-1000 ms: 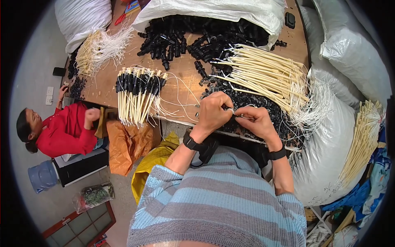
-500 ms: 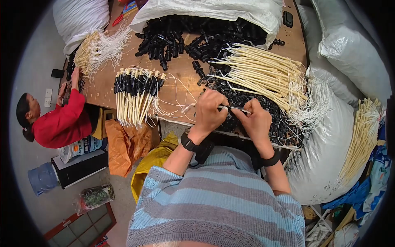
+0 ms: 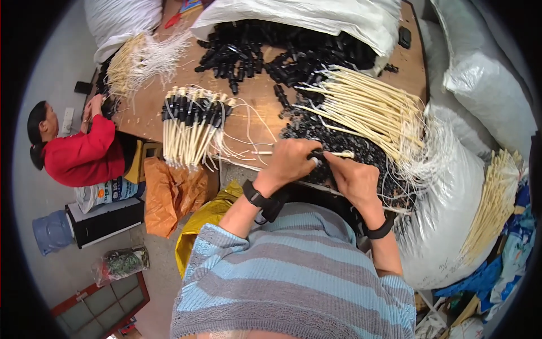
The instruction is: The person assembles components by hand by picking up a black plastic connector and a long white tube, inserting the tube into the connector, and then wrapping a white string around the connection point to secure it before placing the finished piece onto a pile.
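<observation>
My left hand (image 3: 291, 162) is closed round a thin cream rod (image 3: 262, 152), whose one end sticks out on the left. Between my two hands a black plastic fitting (image 3: 318, 153) sits on this rod. The fingers of my right hand (image 3: 359, 179) pinch at the fitting, and a cream tip (image 3: 344, 153) pokes out above them. My fingers hide part of the joint. Below and beyond both hands lies a heap of small black pieces (image 3: 302, 127). A bundle of cream rods (image 3: 361, 107) with white threads rests on the heap, just beyond my right hand.
Finished-looking rods with black fittings (image 3: 192, 121) lie at the table's (image 3: 152, 121) near edge. An open white sack (image 3: 305, 17) spills black fittings (image 3: 231, 56). Full white sacks (image 3: 446, 214) crowd the right. A person in red (image 3: 84, 150) works at the far left.
The black fitting now shows between my hands, with a cream tip out past my right fingers. Both hands have shifted slightly nearer to me. The view has tilted a little.
</observation>
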`<control>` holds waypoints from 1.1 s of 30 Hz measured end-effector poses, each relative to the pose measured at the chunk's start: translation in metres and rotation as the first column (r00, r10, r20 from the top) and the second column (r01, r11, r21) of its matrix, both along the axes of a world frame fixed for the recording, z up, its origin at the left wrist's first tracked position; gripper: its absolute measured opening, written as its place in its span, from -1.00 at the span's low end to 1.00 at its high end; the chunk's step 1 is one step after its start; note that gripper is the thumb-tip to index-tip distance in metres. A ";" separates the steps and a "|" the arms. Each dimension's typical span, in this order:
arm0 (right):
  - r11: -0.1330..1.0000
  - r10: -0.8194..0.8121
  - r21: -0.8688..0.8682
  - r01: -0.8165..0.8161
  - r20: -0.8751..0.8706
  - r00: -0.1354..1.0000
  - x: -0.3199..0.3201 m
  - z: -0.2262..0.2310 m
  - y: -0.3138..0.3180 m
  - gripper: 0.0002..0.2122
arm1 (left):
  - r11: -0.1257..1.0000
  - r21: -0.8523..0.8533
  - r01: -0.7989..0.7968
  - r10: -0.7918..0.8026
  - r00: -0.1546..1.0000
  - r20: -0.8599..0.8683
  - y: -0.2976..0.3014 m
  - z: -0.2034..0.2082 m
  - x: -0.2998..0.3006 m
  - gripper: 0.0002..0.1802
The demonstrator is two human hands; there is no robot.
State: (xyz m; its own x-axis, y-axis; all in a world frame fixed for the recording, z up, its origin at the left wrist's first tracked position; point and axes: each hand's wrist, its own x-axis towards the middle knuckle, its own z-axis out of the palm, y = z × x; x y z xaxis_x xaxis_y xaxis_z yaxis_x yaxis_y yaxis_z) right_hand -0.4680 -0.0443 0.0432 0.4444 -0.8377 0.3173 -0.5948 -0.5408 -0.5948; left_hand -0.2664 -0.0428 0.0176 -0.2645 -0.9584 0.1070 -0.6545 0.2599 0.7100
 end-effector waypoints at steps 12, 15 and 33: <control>0.991 -0.072 -0.097 0.094 0.209 0.975 0.036 0.014 -0.019 -0.81 | 0.867 -0.455 -0.204 0.264 0.962 0.072 -0.001 0.016 0.055 -0.72; 0.977 -0.175 -0.059 0.203 0.313 0.934 0.034 0.013 -0.027 -0.88 | 0.686 -0.590 -0.426 0.606 0.784 0.138 -0.010 0.017 0.121 -0.78; 0.921 -0.322 -0.322 0.220 -0.309 0.895 -0.028 -0.003 -0.053 -0.92 | 0.873 -0.183 -0.452 0.487 0.834 0.260 -0.096 -0.037 0.065 -0.81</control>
State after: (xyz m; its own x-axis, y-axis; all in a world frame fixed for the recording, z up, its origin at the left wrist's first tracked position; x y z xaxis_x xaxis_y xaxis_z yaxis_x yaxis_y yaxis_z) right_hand -0.4959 -0.0978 0.0406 0.3369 -0.8443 0.4168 -0.8819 -0.4379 -0.1743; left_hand -0.2013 -0.1386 -0.0193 0.1793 -0.9615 0.2083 -0.8878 -0.0669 0.4553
